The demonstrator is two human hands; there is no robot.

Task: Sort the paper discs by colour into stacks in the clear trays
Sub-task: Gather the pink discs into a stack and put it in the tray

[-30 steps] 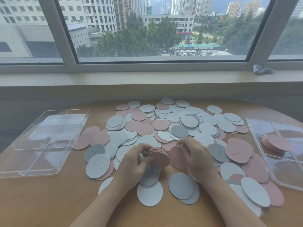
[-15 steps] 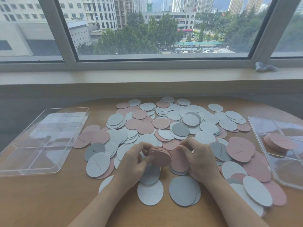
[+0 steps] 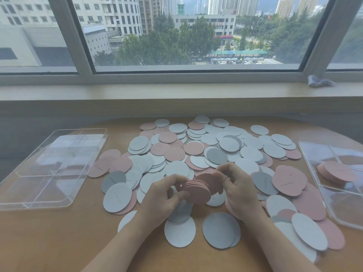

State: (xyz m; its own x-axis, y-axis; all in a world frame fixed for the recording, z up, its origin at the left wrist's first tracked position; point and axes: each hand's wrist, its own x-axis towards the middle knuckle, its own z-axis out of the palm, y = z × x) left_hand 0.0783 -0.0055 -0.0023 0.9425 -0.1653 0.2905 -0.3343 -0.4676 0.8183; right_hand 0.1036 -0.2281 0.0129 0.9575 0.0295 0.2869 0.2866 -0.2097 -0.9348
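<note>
**Two hands on one pink stack; two trays, loose discs between**

Head view. Two hands are in frame. The left hand [image 3: 164, 195] has its grip closed on a pink stack [image 3: 196, 190], thumb below and fingers curled over the near edge; the stack is held tilted just above the tabletop [image 3: 59, 242]. At least five discs show in its edge; an exact count cannot be told. The right hand [image 3: 238, 190] pinches a single pink disc [image 3: 208, 178] at the far side of that stack, touching it.

Trays: two. The left tray [image 3: 49, 205], clear and divided into compartments, sits at the left of the tabletop with no discs in it. The right tray [image 3: 334, 216], also clear and divided, is cut off by the frame edge; one pile of pink discs [image 3: 335, 171] lies in a far compartment. Their number cannot be told.

Loose discs [image 3: 231, 144]: many dozens, overlapping, in pink, white and grey, spread between the trays. They are too heaped to count. White is the most common. A grey disc [image 3: 219, 229] and a white disc [image 3: 179, 231] lie nearest, between the forearms.

Surface: a wooden tabletop with a rounded far edge. Behind it a pale sill [image 3: 176, 91], on which one crumpled scrap [image 3: 319, 81] lies at the right. Above, a window [image 3: 186, 34] of three visible panes looks onto buildings, trees and parked cars.
</note>
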